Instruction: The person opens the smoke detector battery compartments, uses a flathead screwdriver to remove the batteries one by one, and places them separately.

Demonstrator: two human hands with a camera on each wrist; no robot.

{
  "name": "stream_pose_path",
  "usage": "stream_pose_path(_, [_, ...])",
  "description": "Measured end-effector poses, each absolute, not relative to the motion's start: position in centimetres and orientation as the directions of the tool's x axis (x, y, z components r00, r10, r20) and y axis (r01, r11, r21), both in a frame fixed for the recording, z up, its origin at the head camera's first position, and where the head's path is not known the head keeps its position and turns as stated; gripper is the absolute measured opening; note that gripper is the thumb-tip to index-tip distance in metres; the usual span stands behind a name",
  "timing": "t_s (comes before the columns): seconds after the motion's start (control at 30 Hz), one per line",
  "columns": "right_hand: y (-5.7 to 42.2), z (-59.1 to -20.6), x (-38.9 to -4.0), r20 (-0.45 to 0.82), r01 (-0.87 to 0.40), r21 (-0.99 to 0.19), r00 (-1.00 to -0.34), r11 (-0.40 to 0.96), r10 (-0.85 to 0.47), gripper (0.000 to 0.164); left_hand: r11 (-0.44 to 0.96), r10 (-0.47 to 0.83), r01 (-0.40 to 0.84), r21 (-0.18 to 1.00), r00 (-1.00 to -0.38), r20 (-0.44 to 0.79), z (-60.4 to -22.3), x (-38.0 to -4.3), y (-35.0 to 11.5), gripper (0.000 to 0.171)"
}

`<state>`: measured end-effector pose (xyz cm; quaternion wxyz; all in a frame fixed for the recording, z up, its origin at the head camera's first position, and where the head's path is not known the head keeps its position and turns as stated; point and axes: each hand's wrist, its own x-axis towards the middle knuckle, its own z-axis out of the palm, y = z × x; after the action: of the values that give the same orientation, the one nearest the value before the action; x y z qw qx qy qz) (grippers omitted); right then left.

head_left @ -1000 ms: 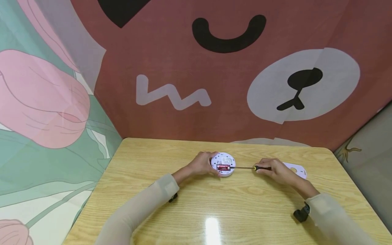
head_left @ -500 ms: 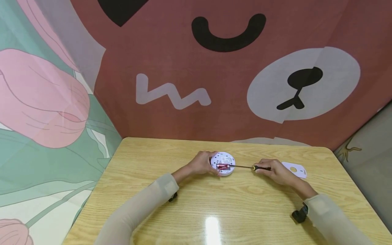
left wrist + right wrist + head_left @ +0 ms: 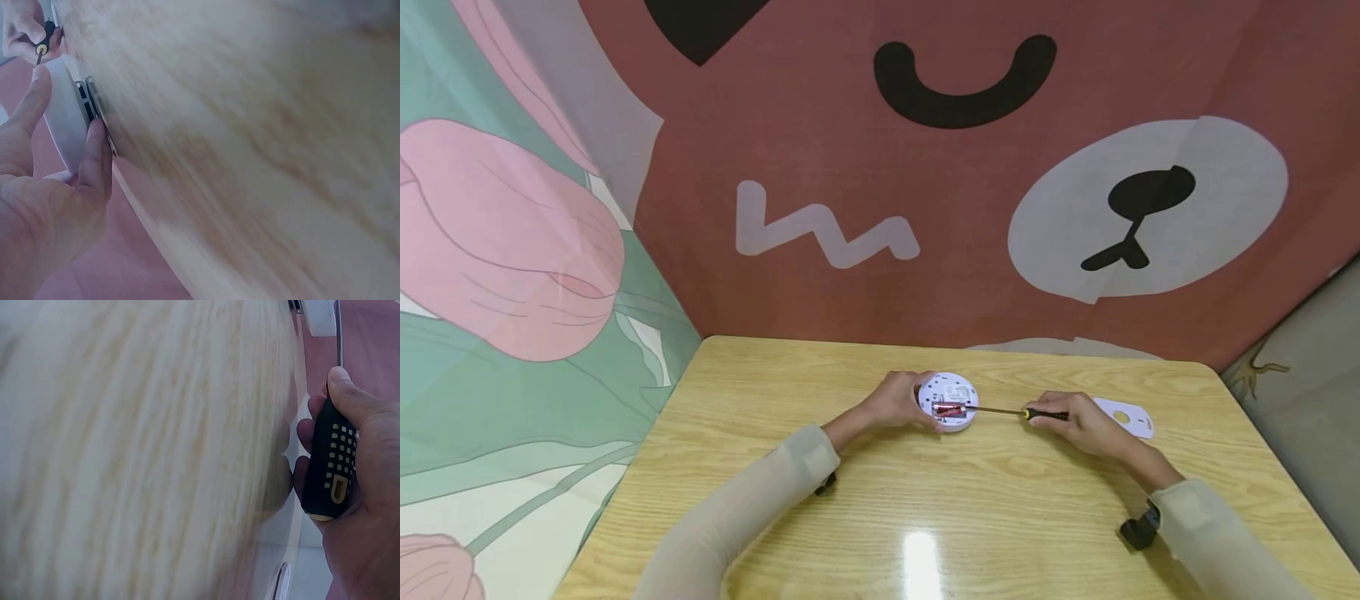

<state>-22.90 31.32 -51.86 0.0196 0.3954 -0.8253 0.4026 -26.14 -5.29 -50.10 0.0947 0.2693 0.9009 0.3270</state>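
Note:
A round white device (image 3: 953,391) with small dark holes, a printed label and a red battery (image 3: 951,410) in its compartment is gripped by my left hand (image 3: 895,400). In the left wrist view, thumb and fingers clasp the white rim (image 3: 65,119) from two sides, close over the table. My right hand (image 3: 1078,421) holds a screwdriver (image 3: 331,459) by its black and yellow handle. Its long thin shaft (image 3: 996,410) points left, and the tip reaches the right end of the battery. The right thumb lies along the handle near the shaft in the right wrist view.
A white plate (image 3: 1138,419) with a round hole and rounded ends lies on the wooden table (image 3: 850,533), just beyond the right hand. Behind the table hangs a printed cloth (image 3: 820,108) with a bear face. Each wrist carries a small black camera (image 3: 1141,529).
The screwdriver has shifted slightly at the battery's end, its shaft angle changing a little. The left hand keeps the round device in nearly the same place.

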Motion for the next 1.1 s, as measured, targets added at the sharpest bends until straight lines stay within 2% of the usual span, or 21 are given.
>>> stream_pose_path(0.7, [32.4, -50.9, -23.0, 0.313, -0.63, -0.638, -0.737, 0.442, -0.599, 0.028, 0.636, 0.549, 0.459, 0.621, -0.834, 0.055, -50.3, -25.7, -5.2, 0.1])
stream_pose_path(1.1, [34.0, -48.4, -23.3, 0.383, -0.711, -0.528, -0.687, 0.463, -0.618, 0.026, 0.648, 0.518, 0.428, 0.63, -0.854, 0.047, -50.2, -25.4, -5.2, 0.102])
